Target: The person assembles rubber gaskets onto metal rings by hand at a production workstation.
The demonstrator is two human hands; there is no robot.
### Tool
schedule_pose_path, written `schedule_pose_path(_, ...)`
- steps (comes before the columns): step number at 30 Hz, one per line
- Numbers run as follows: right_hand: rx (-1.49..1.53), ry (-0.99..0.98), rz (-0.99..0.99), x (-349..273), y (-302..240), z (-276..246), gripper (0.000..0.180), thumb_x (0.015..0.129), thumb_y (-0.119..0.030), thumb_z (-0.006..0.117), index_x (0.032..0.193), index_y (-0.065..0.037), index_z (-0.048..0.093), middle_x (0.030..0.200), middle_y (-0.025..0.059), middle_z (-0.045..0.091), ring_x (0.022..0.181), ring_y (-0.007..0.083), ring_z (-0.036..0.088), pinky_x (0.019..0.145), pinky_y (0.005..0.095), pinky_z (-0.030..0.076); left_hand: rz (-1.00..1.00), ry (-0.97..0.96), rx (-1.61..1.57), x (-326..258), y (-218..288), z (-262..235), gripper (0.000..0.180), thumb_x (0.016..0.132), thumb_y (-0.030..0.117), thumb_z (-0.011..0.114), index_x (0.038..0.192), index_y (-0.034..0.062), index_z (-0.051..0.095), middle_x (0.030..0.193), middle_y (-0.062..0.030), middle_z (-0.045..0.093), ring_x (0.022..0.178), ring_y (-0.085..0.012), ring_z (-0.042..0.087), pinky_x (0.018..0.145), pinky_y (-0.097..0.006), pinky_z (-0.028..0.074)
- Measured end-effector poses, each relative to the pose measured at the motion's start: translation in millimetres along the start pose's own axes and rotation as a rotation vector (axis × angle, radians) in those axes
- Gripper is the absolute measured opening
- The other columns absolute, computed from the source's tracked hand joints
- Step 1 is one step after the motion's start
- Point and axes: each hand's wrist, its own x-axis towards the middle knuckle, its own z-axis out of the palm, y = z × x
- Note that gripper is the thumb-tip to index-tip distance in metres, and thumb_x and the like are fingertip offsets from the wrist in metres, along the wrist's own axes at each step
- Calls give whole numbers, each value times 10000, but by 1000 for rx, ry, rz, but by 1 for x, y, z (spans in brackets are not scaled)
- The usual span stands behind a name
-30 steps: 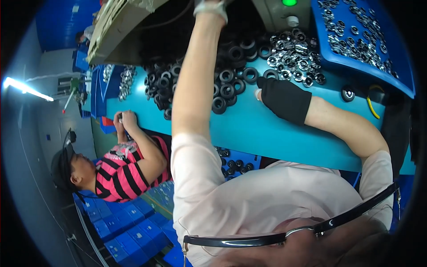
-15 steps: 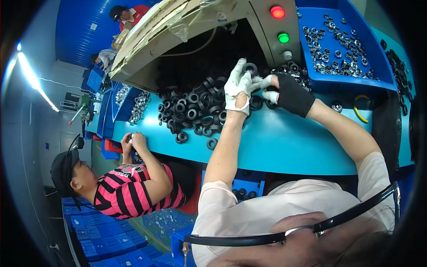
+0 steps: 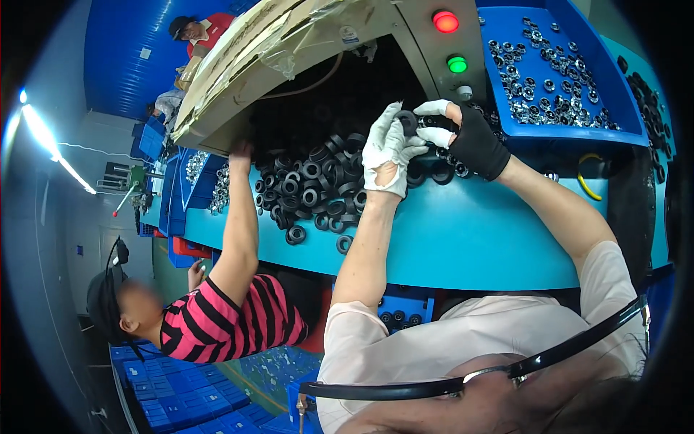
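My left hand [image 3: 387, 153], in a white glove, pinches a black rubber ring [image 3: 406, 121] between thumb and fingers, just in front of the machine opening. Close on its right is my right hand [image 3: 473, 141], in a black fingerless glove with white finger covers. Its thumb and forefinger close in beside the ring; something dark with shiny glints shows between them, too small to make out. To the left of my left hand lies a heap of black rubber rings [image 3: 311, 184]. Shiny metal parts [image 3: 461, 168] lie partly hidden beneath and behind my right hand.
A beige machine housing [image 3: 416, 54] with red and green lights stands over the turquoise table [image 3: 463, 246]. At the right are a blue tray [image 3: 578, 129] of metal parts and a yellow ring-shaped piece [image 3: 587, 181]. A co-worker's arm [image 3: 242, 217] reaches in at left.
My right hand's fingers have spread and shifted up against the ring in my left hand. The co-worker has stretched an arm toward the machine's left side. The whole view has shifted slightly.
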Motion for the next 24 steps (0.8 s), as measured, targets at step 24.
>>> schedule_pose_path(24,-121,-22,-74,1,-8,-8,289,803,-65,645,1075,14,589,986,149,651,899,251,640,795,315,489,-305,-176,-504,7,-18,-16,534,938,471,398,1189,11,499,969,-116,588,756,-206,617,641,-304,548)
